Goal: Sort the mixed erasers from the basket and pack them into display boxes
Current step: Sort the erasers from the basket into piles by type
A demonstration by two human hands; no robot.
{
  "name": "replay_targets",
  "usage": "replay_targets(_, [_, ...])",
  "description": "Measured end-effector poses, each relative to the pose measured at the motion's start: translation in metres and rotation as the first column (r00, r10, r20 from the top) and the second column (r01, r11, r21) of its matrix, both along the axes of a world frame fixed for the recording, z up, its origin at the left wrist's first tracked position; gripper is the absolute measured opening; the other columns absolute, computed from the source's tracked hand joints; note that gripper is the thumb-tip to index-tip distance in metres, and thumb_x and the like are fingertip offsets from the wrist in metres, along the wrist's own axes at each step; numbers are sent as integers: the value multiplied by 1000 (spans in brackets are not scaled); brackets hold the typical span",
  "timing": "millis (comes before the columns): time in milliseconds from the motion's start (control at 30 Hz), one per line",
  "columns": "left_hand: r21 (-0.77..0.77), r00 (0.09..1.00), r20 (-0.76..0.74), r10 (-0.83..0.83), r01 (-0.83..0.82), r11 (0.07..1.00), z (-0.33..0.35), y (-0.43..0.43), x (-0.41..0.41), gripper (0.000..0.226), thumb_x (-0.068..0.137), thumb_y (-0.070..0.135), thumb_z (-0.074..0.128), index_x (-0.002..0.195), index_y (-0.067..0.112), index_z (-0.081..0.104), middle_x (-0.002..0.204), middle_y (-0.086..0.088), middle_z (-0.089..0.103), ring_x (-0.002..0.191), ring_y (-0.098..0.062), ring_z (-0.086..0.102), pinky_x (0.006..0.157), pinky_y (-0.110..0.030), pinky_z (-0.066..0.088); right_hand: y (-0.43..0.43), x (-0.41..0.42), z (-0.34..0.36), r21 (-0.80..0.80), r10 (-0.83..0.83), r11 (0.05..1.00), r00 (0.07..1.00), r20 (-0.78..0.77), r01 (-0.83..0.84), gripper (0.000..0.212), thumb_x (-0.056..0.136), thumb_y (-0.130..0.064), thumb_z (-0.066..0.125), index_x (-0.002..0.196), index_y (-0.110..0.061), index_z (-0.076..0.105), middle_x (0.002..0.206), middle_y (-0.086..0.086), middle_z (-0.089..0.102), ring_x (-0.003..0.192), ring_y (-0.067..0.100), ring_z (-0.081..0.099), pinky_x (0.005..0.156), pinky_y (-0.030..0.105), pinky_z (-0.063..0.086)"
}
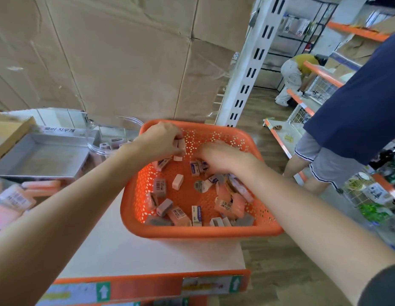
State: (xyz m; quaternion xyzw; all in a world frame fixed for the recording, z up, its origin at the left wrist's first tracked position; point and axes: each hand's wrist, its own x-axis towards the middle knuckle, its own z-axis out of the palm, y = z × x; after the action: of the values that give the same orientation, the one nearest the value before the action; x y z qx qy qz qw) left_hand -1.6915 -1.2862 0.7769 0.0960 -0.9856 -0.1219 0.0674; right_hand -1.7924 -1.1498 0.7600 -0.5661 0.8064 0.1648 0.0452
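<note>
**Both hands in the basket, left one holding erasers**

Head view. Your left hand [161, 140] is over the far left corner of the orange basket [192, 234]. Its fingers are curled round a small stack of pale pink erasers [180, 147], with the thumb on the near side. The stack stands roughly upright against the perforated far wall.

Your right hand [220, 155] is palm down at the far middle of the basket, fingers dipped into the loose erasers [177, 181]. The fingertips are blurred and tucked under the hand. It may be touching the blue-and-white sleeved ones, but you cannot tell whether it grips any.

The loose erasers are pink, grey and white-sleeved, some with barcodes. They lie scattered over the basket floor, thicker along the near and right walls. A round sticker [198, 186] sits mid-floor.

The basket rests on a white table [125, 250]. Left of it is an open-topped grey display box [44, 157] with Korean lettering on its far flap. A clear tub [92, 140] stands between box and basket with a few sleeved erasers inside. Packed pink erasers [15, 196] lie at near left.

A cardboard wall [103, 51] stands behind. A person in a navy top [357, 96] stands at right. Another person [291, 74] bends by the far shelves.
</note>
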Motion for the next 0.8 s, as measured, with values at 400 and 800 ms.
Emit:
replay_targets(400, [25,1000,-20,18,-17,1000,-1,1,1,19,80,32,68,84,17,57,85,5,53,79,-12,47,62,-24,33,7,2,12,-247,-116,948,939,324,203,29,76,-22,72,102,-15,63,92,-2,58,85,18,56,67,29,42])
replay_targets(800, [188,961,-254,111,-63,980,27,5,34,32,77,24,73,104,10,66,98,-5,65,82,-17,56,72,-25,43,22,11,44,-424,-170,795,830,531,434,26,79,-22,70,102,-27,60,108,-9,59,78,1,56,52,15,40])
